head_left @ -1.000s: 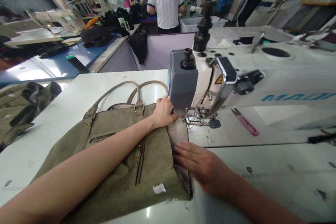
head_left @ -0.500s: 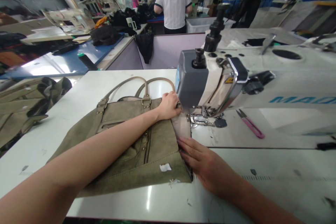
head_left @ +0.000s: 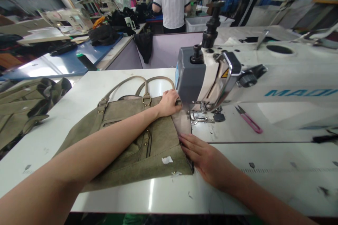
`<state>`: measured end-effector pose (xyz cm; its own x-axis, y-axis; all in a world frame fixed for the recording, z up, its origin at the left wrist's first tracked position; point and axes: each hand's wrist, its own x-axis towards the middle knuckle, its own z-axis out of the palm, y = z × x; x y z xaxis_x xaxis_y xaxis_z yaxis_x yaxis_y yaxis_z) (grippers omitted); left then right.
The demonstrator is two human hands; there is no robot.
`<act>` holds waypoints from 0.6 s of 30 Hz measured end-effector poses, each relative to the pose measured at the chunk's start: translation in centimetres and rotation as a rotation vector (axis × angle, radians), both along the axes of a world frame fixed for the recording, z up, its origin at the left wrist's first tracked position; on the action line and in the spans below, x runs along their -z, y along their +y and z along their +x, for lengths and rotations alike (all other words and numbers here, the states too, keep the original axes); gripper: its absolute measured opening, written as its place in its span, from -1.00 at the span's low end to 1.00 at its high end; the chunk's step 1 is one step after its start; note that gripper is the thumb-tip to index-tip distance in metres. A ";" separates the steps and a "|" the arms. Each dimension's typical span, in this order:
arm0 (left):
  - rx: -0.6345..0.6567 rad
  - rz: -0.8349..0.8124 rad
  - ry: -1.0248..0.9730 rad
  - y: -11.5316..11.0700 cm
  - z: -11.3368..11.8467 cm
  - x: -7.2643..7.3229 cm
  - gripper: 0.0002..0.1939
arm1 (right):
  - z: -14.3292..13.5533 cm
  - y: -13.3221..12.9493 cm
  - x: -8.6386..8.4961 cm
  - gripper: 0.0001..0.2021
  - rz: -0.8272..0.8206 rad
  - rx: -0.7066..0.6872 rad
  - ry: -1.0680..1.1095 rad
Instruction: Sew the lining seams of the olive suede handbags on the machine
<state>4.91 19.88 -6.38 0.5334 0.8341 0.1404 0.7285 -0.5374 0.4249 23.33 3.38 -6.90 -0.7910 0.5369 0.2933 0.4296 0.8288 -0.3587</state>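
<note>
Workshop notes: keeping an edge flat

Rows of sewing stations fill the room behind, and on the far left there's a heap of olive fabric with a blue table beyond it. Moving right, the white table carries an olive bag, lying flat with its handles pointing away and its right edge up beside the sewing machine.

The left hand sits on the bag's top corner, fingers bent over it; can't tell if it's pinching or just pressing. Its forearm crosses the bag's front. Further right, the right hand lies lower along that edge, fingers straight and together, touching the pale lining. Thumb's hidden, so no idea if it's pinching.

Past that is the presser foot, with the lining right next to it; too small to see whether any is underneath. Then the sewing machine and pink snips on its bed.

My take: keep the lining smooth between both hands, guide lightly from the lower one instead of tugging, and let the table carry the bag's weight. I'd watch those left fingers, they're awfully near the machine head.
</note>
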 end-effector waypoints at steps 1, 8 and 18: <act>-0.005 0.016 -0.005 0.0 -0.2 -0.4 -0.82 | 0.0 0.0 0.0 -0.52 0.001 0.000 -0.015; 0.056 0.196 -0.014 -6.6 -3.7 -5.8 -0.67 | 0.9 -3.5 -2.1 -0.48 0.036 0.025 -0.065; 0.480 -0.105 0.292 -16.1 -3.6 -6.2 -0.66 | 0.8 -4.9 -2.2 -0.54 -0.189 0.153 0.156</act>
<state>1.33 3.79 -0.19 0.8602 0.4903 -0.1403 0.5084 -0.8027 0.3119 24.14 -1.55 -4.69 -0.6498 0.7032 0.2885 0.4715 0.6706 -0.5727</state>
